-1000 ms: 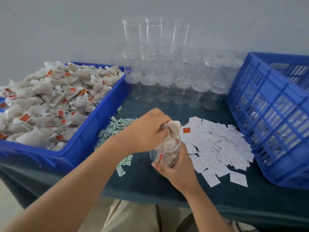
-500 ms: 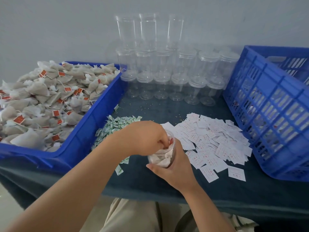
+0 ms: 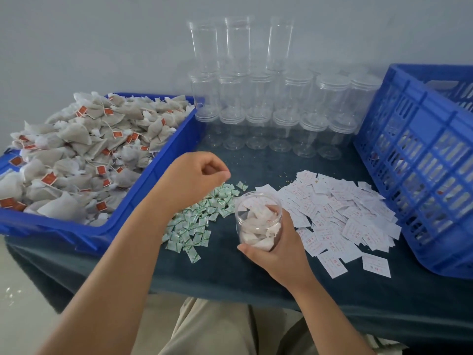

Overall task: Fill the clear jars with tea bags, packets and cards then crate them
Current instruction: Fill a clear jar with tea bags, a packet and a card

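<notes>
Several tea bags [image 3: 256, 226] in already, grips the jar [image 3: 258, 201] upright in the right hand [image 3: 276, 254] near the front edge of the table [image 3: 230, 272] to steady it, hovers the curled, seemingly empty left hand [image 3: 197, 175] over the green packets [image 3: 202, 219], likely next.

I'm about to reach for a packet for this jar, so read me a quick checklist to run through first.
1. Jar mouth uncovered: ok.
2. Right hand grips the jar: ok.
3. Tea bags in the jar: ok; whether there are enough, cannot tell.
4. Left hand holds nothing visible, above the green packets: ok.
5. Cards lie beside the jar: ok.
6. Blue crate stands at the right: ok.
</notes>
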The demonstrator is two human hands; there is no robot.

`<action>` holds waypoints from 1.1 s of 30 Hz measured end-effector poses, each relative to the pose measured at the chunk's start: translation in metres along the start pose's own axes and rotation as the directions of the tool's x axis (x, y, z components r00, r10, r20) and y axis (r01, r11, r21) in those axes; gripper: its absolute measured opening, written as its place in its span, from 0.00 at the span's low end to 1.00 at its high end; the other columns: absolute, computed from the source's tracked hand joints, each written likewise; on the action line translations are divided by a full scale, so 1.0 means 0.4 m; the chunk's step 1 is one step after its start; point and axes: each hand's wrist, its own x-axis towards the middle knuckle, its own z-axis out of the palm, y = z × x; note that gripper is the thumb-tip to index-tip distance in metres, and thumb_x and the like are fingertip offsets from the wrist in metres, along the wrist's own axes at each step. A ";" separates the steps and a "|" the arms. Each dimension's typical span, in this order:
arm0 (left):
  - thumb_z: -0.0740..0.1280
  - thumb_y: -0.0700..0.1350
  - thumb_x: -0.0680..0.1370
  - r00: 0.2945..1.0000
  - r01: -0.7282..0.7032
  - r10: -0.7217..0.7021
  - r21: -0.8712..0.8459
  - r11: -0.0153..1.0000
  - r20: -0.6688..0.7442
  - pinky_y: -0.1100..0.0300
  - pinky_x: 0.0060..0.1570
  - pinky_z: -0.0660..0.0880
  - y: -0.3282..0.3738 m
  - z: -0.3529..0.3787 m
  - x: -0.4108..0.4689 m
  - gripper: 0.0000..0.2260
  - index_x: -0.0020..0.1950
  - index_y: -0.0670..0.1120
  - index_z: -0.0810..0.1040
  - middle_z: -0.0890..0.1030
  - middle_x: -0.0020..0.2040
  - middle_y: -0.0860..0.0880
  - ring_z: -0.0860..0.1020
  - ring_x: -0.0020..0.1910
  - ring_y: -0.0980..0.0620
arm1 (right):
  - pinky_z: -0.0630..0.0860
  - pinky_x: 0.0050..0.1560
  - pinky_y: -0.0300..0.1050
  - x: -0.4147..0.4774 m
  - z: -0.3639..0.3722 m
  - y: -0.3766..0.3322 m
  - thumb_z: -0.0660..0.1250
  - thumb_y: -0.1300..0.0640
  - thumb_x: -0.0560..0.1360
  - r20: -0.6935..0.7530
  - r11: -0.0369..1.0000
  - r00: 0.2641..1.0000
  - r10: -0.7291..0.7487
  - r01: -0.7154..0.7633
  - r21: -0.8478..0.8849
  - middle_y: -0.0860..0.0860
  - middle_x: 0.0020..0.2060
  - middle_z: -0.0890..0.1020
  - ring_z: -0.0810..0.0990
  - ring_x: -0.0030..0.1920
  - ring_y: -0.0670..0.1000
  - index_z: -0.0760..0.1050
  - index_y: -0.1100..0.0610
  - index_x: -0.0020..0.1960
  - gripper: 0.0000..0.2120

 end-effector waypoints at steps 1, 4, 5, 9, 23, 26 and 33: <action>0.73 0.56 0.79 0.996 0.083 -0.087 0.096 0.992 0.035 0.58 0.46 0.81 -0.043 0.005 -0.007 0.01 0.48 0.60 0.83 0.85 0.44 0.59 0.83 0.42 0.59 | 0.78 0.58 0.32 0.000 0.001 0.000 0.84 0.35 0.62 0.002 1.000 1.000 0.001 -0.001 0.003 0.34 0.65 0.81 0.81 0.64 0.37 0.67 0.35 0.73 0.44; 0.72 0.60 0.79 0.959 0.162 -0.243 0.418 0.894 0.149 0.54 0.53 0.79 -0.158 0.053 -0.038 0.10 0.58 0.60 0.81 0.81 0.53 0.61 0.81 0.52 0.58 | 0.77 0.58 0.36 0.001 0.003 0.002 0.84 0.34 0.62 0.002 1.000 1.000 0.007 -0.007 0.009 0.34 0.66 0.80 0.81 0.64 0.38 0.67 0.34 0.72 0.44; 0.72 0.62 0.78 0.957 0.148 -0.246 0.468 0.871 0.156 0.53 0.54 0.79 -0.190 0.075 -0.050 0.14 0.61 0.60 0.80 0.79 0.56 0.61 0.80 0.55 0.56 | 0.77 0.58 0.38 0.002 0.005 0.003 0.84 0.35 0.62 0.003 1.000 1.000 0.009 -0.009 0.011 0.34 0.66 0.81 0.81 0.64 0.38 0.67 0.34 0.72 0.44; 0.72 0.64 0.76 0.990 0.098 -0.136 0.476 0.874 0.046 0.56 0.49 0.76 -0.278 0.155 -0.076 0.17 0.62 0.61 0.81 0.77 0.59 0.59 0.79 0.56 0.55 | 0.76 0.56 0.36 0.001 0.005 0.004 0.84 0.36 0.62 -0.006 1.000 1.000 0.011 -0.011 0.003 0.33 0.64 0.81 0.82 0.63 0.37 0.67 0.32 0.70 0.42; 0.67 0.54 0.83 0.924 0.113 -0.086 0.053 0.992 -0.373 0.62 0.41 0.74 -0.315 0.195 -0.116 0.06 0.47 0.61 0.79 0.81 0.48 0.67 0.79 0.47 0.65 | 0.76 0.55 0.28 0.004 0.003 0.001 0.84 0.37 0.62 -0.006 1.000 1.000 0.020 -0.020 -0.002 0.35 0.62 0.82 0.82 0.61 0.38 0.68 0.33 0.69 0.40; 0.68 0.52 0.82 0.931 0.107 -0.098 0.006 0.994 -0.353 0.60 0.39 0.77 -0.311 0.195 -0.120 0.06 0.45 0.61 0.79 0.82 0.47 0.67 0.80 0.44 0.62 | 0.75 0.54 0.26 0.006 0.003 -0.001 0.84 0.37 0.62 -0.013 1.000 1.000 0.026 -0.026 -0.001 0.34 0.62 0.82 0.82 0.61 0.37 0.68 0.33 0.69 0.40; 0.70 0.45 0.76 0.925 0.065 -0.160 -0.272 0.960 -0.345 0.56 0.38 0.80 -0.205 0.159 -0.145 0.05 0.42 0.55 0.81 0.87 0.44 0.57 0.83 0.37 0.58 | 0.79 0.58 0.41 0.000 0.006 0.000 0.85 0.38 0.63 -0.007 1.000 1.000 0.023 -0.023 0.016 0.35 0.63 0.82 0.83 0.62 0.40 0.68 0.37 0.71 0.42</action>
